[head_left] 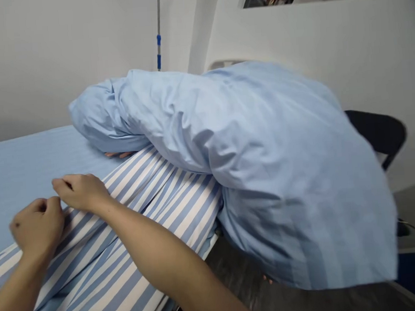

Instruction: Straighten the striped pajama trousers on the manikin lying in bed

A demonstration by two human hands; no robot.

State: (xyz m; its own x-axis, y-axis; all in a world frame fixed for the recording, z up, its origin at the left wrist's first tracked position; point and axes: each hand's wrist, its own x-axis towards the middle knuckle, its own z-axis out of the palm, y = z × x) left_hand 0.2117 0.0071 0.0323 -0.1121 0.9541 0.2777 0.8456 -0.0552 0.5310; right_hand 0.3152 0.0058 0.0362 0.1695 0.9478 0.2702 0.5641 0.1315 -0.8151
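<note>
A blue-and-white striped cloth (182, 200) lies in long folds across the bed. My left hand (38, 226) is closed in a fist at its far edge and appears to grip the fabric. Just beyond it and close by, my right hand (83, 191) is also closed at the same edge; the cloth inside the fingers is mostly hidden. A bulky light blue quilt (264, 146) is heaped over the cloth's right end and hangs off the bedside. A bit of skin, fingers or toes (117, 154), shows from under the quilt's left part.
A blue sheet (25, 165) covers the bed. Behind it stands a thin pole with blue fittings (159, 49) by the white wall. A black chair back (378, 130) is at the right, above dark floor (233, 259). Small skin-coloured tips (267, 279) show below the quilt.
</note>
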